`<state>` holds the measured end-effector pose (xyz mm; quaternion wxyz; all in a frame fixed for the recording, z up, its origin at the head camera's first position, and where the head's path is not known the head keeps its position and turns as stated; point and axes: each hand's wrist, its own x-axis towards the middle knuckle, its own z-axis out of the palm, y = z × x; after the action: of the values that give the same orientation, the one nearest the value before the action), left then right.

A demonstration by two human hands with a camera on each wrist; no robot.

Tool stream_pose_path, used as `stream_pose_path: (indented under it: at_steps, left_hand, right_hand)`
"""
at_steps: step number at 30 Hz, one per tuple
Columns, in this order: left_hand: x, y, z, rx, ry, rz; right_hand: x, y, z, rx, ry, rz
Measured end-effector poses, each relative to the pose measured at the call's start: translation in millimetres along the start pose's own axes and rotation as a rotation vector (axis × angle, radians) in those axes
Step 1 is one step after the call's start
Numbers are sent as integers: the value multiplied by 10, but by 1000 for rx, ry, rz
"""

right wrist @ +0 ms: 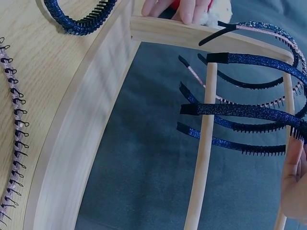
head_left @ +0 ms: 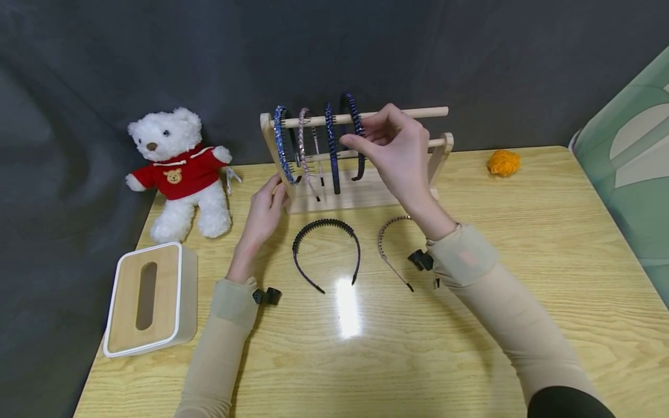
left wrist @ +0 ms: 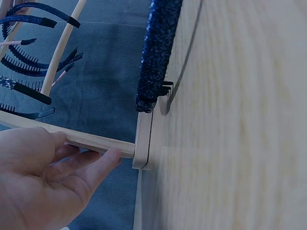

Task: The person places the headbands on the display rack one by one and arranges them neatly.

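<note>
Head view: a right hand (head_left: 399, 148) pinches a dark blue headband (head_left: 351, 107) hanging over a wooden rack's (head_left: 373, 195) upper rod; a left hand (head_left: 265, 210) grips the rack's left end. Left wrist: bent fingers hold its side board (left wrist: 91, 140). Right wrist: cropped fingers (right wrist: 292, 165) meet the headband.

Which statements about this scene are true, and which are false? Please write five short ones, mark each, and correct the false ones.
1. The right grip holds a dark blue headband at the rack. True.
2. The left grip holds the orange ball. False: it holds the rack's wooden side.
3. Two other headbands lie on the table in front of the rack. True.
4. The wooden-topped box stands to the right of the rack. False: it stands to the left.
5. The white bear wears a red top. True.
</note>
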<state>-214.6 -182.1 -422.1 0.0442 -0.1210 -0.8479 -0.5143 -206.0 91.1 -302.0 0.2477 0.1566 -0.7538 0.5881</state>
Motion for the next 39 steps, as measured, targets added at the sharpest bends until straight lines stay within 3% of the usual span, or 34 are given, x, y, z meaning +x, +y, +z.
stream_pose_path:
  at_steps: [14, 33, 39]
  left_hand:
    - [-3, 9, 3, 19, 12, -5]
    - [-9, 21, 5, 26, 14, -3]
    - [-17, 21, 6, 22, 16, -11]
  right_hand:
    - [-24, 9, 18, -46, 14, -34]
    - [-55, 22, -4, 29, 31, -59]
    - [-55, 66, -11, 76, 21, -124]
